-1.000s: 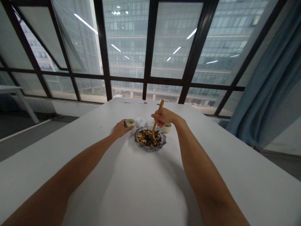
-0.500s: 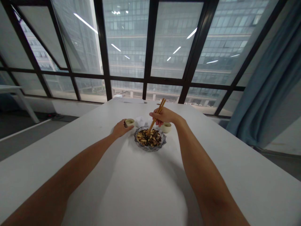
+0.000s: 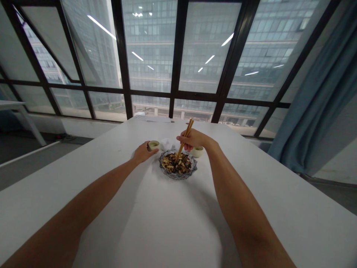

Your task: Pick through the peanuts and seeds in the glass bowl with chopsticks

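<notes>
A glass bowl (image 3: pixel 178 173) of mixed pale and dark pieces sits on the white table (image 3: pixel 173 223). My right hand (image 3: pixel 191 140) is closed on a pair of wooden chopsticks (image 3: pixel 184 140), whose tips dip into the bowl's left-middle. My left hand (image 3: pixel 142 152) rests on the table with its fingers curled around a small pale cup (image 3: pixel 153 144). A second small cup (image 3: pixel 198 151) stands just behind my right hand, partly hidden by it.
A crumpled white tissue (image 3: pixel 166 143) lies between the two cups. Papers (image 3: pixel 152 119) lie at the table's far edge. Large dark-framed windows fill the back, a blue curtain (image 3: pixel 320 96) hangs at right, and another table (image 3: pixel 16 111) stands at far left.
My right hand has shifted slightly left with the chopsticks, their tips moving from the bowl's middle toward its left-middle. My left hand has stayed on the cup.
</notes>
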`<action>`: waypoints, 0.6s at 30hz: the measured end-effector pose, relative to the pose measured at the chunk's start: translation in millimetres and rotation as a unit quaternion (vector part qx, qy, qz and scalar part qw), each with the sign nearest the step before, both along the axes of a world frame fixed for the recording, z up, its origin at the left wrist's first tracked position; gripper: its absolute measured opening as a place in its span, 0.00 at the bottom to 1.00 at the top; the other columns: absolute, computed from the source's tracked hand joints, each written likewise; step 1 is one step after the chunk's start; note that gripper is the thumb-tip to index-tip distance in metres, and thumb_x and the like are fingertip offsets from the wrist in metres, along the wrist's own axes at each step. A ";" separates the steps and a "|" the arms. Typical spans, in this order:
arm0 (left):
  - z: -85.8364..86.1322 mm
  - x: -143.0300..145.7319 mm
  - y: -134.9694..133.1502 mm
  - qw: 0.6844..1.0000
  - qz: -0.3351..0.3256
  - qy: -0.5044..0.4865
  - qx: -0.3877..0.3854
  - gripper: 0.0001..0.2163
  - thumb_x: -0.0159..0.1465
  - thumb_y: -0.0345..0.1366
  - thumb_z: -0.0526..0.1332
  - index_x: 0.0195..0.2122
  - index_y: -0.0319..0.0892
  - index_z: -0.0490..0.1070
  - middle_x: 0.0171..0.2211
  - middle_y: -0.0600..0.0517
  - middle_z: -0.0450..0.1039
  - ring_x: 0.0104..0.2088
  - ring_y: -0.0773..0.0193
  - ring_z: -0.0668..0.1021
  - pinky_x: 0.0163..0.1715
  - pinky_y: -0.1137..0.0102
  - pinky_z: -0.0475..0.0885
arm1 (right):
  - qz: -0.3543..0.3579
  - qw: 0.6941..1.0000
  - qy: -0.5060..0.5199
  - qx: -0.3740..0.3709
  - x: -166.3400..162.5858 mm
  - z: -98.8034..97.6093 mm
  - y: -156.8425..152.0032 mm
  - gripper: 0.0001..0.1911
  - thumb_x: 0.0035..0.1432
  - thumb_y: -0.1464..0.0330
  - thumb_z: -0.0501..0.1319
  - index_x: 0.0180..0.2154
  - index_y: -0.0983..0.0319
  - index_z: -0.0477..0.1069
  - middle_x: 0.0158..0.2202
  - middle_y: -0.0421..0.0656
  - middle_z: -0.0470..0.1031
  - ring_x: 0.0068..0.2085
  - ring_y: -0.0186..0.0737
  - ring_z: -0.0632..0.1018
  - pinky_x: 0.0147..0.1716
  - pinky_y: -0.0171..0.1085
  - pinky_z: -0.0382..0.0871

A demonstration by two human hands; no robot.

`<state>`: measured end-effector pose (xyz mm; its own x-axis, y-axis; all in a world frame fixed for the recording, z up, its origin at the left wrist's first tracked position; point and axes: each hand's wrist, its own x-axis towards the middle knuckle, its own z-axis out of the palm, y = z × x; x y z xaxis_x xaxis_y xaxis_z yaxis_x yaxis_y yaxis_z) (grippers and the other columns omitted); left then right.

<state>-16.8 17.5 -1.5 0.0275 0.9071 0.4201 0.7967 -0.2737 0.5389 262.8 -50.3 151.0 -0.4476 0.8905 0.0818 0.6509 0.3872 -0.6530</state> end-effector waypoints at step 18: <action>-0.9 -1.1 1.0 1.000 -0.001 0.006 0.007 0.31 0.58 0.57 0.66 0.57 0.43 0.70 0.49 0.44 0.79 0.47 0.51 0.80 0.44 0.63 0.74 | 0.017 1.000 0.014 -0.006 -5.5 3.3 -5.9 0.24 0.63 0.53 0.65 0.23 0.63 0.68 0.17 0.42 0.75 0.16 0.33 0.75 0.17 0.31 0.71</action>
<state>-18.0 18.5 -2.5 0.0350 0.9006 0.4332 0.8025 -0.2837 0.5249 257.2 -56.2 154.2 -0.4748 0.8760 0.0848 0.6195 0.4011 -0.6748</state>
